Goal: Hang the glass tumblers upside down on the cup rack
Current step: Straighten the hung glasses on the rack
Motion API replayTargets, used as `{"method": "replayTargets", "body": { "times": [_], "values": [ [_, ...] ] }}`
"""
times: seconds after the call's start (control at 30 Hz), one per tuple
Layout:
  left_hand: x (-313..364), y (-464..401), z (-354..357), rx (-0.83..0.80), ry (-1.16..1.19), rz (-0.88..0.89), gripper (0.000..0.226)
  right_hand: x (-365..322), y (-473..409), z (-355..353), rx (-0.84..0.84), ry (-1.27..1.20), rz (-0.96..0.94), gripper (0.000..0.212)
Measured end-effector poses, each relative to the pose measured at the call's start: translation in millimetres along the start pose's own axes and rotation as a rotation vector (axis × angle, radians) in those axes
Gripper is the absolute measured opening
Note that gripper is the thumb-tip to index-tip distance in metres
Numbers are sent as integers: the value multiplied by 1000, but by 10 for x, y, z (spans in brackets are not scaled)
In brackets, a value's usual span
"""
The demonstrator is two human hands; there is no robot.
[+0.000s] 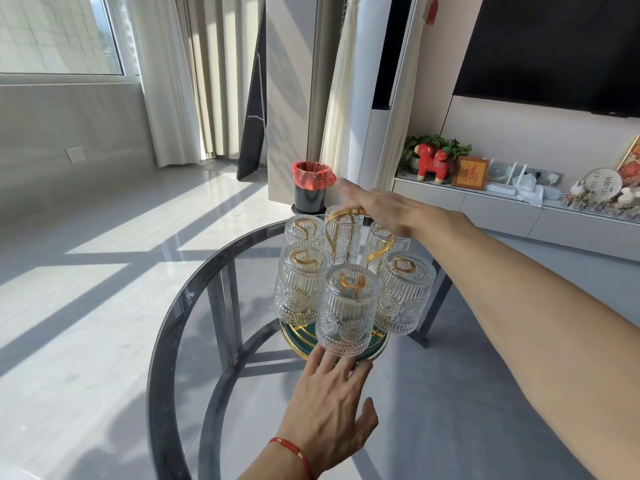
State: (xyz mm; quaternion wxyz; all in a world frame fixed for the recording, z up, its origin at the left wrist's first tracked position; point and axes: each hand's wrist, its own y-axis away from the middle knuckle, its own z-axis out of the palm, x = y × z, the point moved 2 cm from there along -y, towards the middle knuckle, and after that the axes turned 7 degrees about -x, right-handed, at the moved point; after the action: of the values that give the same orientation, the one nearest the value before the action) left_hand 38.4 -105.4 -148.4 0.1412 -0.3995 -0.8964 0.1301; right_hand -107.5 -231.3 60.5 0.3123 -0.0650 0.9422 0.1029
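Head view: round smoked-glass table (180,341) in a sunlit room carries a gold cup rack (346,216) on a green base (367,349). 6 ribbed glass tumblers (348,313) hang inverted on its prongs. Left hand (332,410), fingers spread, touches the base rim; right hand (384,209), fingers extended, rests on the rack's top loop. Black bin (310,195) holds a red liner. Framed plaque (470,174) reads "福".

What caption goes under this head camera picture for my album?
Six glass tumblers hang upside down on the gold cup rack; right hand at its handle, left hand near the base.
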Motion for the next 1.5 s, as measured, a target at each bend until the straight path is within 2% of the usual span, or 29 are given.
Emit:
{"method": "replayTargets", "body": {
  "times": [0.33, 0.5, 0.57, 0.7, 0.83, 1.1, 1.27, 1.5],
  "values": [
    [-9, 6, 15, 21, 26, 9, 41, 63, -52, 3, 12, 82, -19, 78],
    [-16, -3, 39, 17, 21, 8, 41, -14, -17, -4, 192, 67, -171, 60],
    [-14, -3, 35, 16, 14, 6, 41, -71, -11, 9, 216, 123, -213, 51],
    [-3, 1, 13, 16, 14, -2, 40, -224, -17, 93, 89, 131, -272, 53],
    [-6, 1, 3, 10, 9, -7, 42, -270, -56, 176, -49, 237, -225, 53],
    [-2, 0, 5, 26, -12, -5, 42, -301, -110, 154, -163, 362, -164, 52],
    [6, 4, 1, 38, -4, 5, 39, -371, -169, 174, -176, 376, -124, 53],
    [4, 8, 7, 41, -13, 5, 37, -308, -240, 210, -134, 319, -66, 65]
  ]
}}
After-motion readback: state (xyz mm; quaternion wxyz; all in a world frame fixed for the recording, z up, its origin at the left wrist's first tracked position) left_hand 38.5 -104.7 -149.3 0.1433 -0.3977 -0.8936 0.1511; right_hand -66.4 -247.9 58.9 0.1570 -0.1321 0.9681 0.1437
